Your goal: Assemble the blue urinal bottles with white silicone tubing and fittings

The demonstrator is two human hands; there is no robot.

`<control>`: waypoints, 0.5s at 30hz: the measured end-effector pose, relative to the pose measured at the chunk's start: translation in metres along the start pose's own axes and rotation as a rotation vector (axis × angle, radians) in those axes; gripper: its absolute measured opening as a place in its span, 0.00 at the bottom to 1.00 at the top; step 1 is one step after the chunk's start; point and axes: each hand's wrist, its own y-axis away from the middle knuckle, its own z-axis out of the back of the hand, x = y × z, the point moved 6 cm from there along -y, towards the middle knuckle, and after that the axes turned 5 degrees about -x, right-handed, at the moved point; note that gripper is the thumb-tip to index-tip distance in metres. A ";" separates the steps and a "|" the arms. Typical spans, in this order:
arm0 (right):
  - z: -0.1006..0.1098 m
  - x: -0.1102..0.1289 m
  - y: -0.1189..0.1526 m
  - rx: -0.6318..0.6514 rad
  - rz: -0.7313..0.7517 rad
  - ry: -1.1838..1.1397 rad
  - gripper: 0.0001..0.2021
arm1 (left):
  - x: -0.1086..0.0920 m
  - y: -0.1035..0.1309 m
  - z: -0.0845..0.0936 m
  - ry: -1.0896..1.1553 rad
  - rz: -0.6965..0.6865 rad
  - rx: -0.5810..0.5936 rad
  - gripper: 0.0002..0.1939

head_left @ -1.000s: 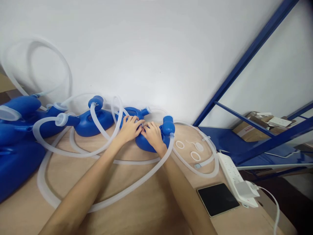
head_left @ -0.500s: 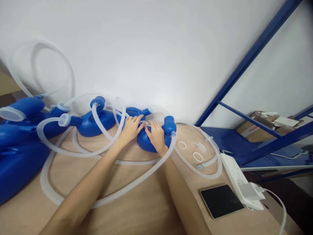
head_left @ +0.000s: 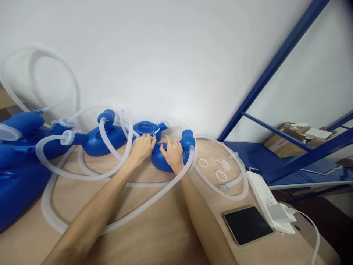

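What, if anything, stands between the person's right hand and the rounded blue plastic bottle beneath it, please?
Nothing visible does: the right hand rests on the rounded blue plastic bottle. The translucent white plastic tube crosses near the wrist, not between them.

My right hand (head_left: 173, 152) hides part of 1 blue bottle (head_left: 159, 159); the white piece (head_left: 156, 131) at my left hand (head_left: 142, 148) is too small to identify.
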 end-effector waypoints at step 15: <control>0.008 0.004 0.001 0.007 0.008 -0.069 0.18 | 0.032 -0.002 0.019 0.214 0.306 -0.145 0.22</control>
